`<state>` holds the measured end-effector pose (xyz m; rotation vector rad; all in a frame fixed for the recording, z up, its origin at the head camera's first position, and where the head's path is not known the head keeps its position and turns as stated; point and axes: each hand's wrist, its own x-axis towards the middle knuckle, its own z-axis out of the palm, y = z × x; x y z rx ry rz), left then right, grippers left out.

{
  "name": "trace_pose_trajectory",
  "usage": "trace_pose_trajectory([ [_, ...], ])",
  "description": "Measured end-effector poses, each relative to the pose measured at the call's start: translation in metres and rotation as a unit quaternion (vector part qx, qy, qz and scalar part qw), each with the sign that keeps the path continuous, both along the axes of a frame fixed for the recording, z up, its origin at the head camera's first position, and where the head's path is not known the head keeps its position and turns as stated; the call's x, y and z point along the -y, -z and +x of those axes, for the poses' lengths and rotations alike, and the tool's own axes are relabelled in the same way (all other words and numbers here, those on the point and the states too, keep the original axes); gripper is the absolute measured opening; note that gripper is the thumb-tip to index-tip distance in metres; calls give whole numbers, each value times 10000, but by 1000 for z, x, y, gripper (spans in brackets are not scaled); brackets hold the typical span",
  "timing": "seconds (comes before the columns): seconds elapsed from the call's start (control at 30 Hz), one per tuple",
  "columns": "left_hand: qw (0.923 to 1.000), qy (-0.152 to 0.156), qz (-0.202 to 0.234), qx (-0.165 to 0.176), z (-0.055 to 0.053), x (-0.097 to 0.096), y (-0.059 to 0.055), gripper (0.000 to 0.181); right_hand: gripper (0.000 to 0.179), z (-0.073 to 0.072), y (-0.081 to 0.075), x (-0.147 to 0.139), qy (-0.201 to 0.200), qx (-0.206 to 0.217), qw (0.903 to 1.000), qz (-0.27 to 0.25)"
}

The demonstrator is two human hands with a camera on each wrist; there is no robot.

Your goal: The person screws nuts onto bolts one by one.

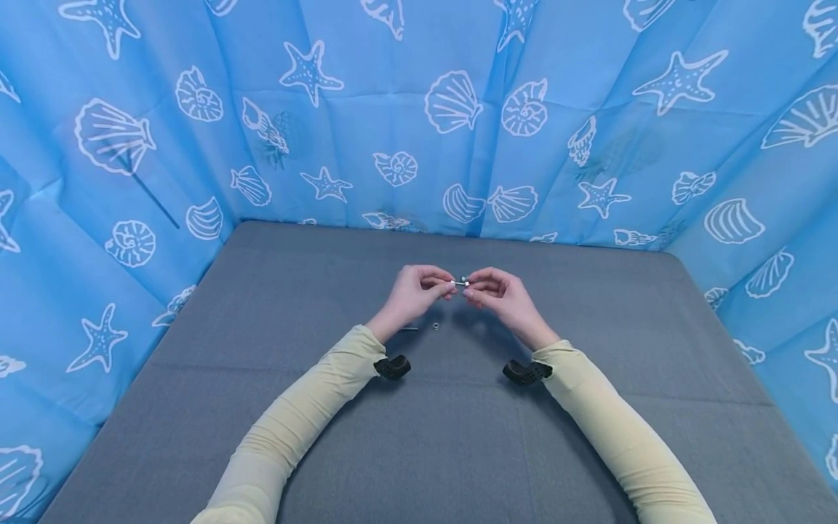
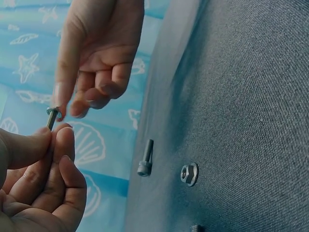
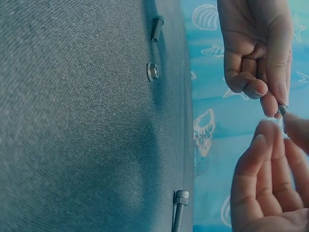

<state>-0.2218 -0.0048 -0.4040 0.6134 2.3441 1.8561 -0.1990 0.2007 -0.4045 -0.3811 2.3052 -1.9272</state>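
My left hand (image 1: 419, 292) pinches a small metal bolt (image 2: 51, 120) between thumb and forefinger. At the bolt's end, a nut (image 2: 54, 111) with a flange sits at the fingertips of my right hand (image 1: 503, 297), whose thumb and forefinger pinch it. Both hands are held up over the grey table, their fingertips almost meeting. In the right wrist view, my left hand (image 3: 258, 53) comes from above, and my right hand (image 3: 270, 179) partly hides the bolt and nut.
On the grey table (image 1: 419, 437) below lie a loose flange nut (image 3: 152, 71), a bolt (image 3: 157, 28) and another bolt (image 3: 179, 212) with a nut on it. A blue seashell-patterned curtain (image 1: 406, 116) hangs behind the table and along its sides.
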Motion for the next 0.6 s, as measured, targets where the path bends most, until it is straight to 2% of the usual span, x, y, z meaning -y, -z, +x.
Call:
trace_pose_trajectory([
  [0.23, 10000, -15, 14, 36, 1, -2, -1, 10, 31, -1, 3, 0, 82, -63, 9998, 197],
  [0.43, 10000, -16, 48, 22, 1, -1, -1, 10, 33, 0, 0, 0, 40, -161, 9998, -127],
  [0.6, 10000, -22, -21, 37, 1, -2, 0, 10, 32, 1, -4, 0, 113, -3, 9997, 232],
])
